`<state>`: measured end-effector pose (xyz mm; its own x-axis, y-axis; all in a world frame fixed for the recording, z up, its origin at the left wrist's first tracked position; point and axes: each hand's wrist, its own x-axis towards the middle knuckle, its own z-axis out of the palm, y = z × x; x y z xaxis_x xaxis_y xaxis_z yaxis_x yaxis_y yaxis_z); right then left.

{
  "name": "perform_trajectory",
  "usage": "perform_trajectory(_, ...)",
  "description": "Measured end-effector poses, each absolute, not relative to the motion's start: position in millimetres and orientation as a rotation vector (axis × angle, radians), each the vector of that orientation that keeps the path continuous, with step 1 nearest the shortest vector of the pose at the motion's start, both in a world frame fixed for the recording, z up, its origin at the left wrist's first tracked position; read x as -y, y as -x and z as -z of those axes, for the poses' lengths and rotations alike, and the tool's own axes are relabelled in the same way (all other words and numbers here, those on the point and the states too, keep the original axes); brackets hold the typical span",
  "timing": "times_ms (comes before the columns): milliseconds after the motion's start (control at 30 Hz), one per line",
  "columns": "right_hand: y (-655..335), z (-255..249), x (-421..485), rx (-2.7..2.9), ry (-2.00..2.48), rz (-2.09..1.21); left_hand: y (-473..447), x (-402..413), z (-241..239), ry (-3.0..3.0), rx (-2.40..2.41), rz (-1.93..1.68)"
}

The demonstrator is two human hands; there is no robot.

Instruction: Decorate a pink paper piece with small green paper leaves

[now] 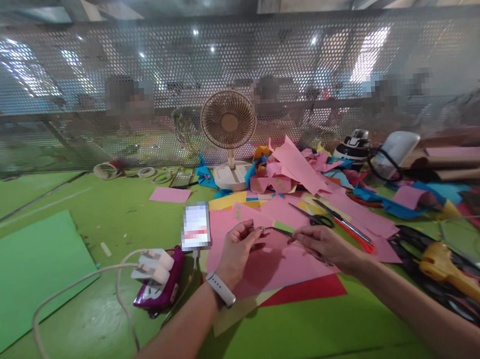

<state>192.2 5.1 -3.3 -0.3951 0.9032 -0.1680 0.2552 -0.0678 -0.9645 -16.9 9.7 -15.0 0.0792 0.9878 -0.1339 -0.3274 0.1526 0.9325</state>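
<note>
My right hand (327, 244) is closed on dark, thin tweezers (279, 230), with their tip pointing left. At that tip, my left hand (237, 253) pinches a tiny green piece (262, 229), too small to make out well. Both hands hover over pink paper sheets (270, 270), which lie on red paper (307, 290) and pale yellow paper. Small green shapes (237, 211) mark the pink paper just beyond my left hand. Black-handled scissors (321, 220) and a red utility knife (351, 229) rest on the paper past my right hand.
A phone (196, 225) and a purple pouch (159, 287) with white chargers and cables lie left. Green card (34, 278) covers the far left. Behind stand a fan (229, 123) and heaped paper scraps (296, 165). A yellow-handled tool (438, 262) and black reels are at right.
</note>
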Motion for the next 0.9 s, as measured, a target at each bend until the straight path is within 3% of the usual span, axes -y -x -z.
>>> perform_trajectory(300, -190, 4, -3, 1.797, 1.317, -1.317, 16, -11, 17, -0.93, -0.959, -1.269)
perform_trajectory(567, -191, 6, -5, 1.613, 1.235, -1.502, 16, -11, 17, -0.952, -0.906, -1.271)
perform_trajectory(900, -200, -3, -5, 1.848, 1.338, -1.328, 17, -11, 18, -1.165, -0.958, -1.199)
